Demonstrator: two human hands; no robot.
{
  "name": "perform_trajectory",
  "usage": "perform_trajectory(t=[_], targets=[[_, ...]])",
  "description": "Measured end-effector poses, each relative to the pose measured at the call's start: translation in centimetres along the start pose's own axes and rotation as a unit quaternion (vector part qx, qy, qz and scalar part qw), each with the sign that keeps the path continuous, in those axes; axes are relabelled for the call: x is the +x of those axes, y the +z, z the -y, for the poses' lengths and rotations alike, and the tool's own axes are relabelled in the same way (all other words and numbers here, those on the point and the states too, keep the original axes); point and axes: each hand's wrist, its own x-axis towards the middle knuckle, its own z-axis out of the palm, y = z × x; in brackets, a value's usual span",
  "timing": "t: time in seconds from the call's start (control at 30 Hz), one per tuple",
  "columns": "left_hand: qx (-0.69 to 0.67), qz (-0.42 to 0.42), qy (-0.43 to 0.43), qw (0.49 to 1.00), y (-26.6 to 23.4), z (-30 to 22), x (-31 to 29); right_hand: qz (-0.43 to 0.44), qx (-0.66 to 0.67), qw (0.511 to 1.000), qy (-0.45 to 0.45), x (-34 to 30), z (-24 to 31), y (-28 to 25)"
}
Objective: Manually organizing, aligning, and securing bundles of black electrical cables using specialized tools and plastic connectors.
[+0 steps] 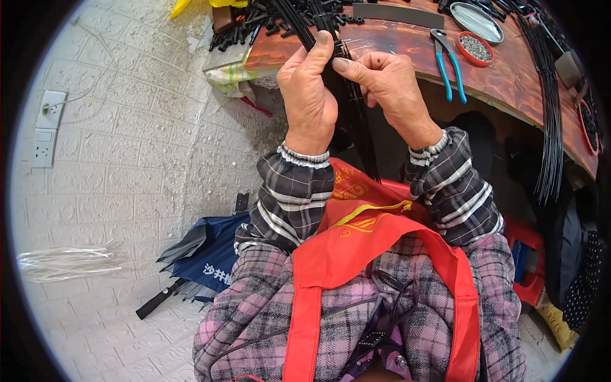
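Note:
Both of my hands are raised at the table's near edge, around a black umbrella frame (358,118) with long thin ribs. My left hand (310,95) is closed round the frame's upper part, its thumb pointing up along it. With thumb and fingers my right hand (396,84) pinches the frame at its joints, just right of the left thumb. The frame's top end reaches over the tabletop, and its lower end hangs down toward my lap. Whether the right fingers also hold a small part is hidden.
On the reddish wooden table (407,39) lie blue-handled pliers (445,63), a red dish (478,62) of small metal pieces, an oval dish (492,42) and black parts (242,28). A bundle of thin rods (551,121) overhangs the right edge. A blue umbrella (207,251) leans at left.

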Motion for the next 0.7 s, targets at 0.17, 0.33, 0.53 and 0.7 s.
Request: perform_trajectory(t=[0.17,0.33,0.53,0.7], targets=[[-0.025,0.008,0.007,1.000,0.8,0.2,0.2,-0.010,-0.008,0.997,-0.073,0.1,0.9,-0.4],[-0.028,0.009,-0.020,0.999,0.1,1.0,-0.2,0.020,0.007,1.000,-0.022,0.2,-0.5,-0.9],[0.013,-0.005,-0.002,1.000,-0.7,1.3,-0.6,-0.012,0.010,1.000,-0.019,0.0,-0.8,-0.3],[0.014,-0.025,-0.003,1.000,-0.7,1.5,-0.6,0.021,0.033,0.999,-0.004,-0.1,-1.2,-0.4]])
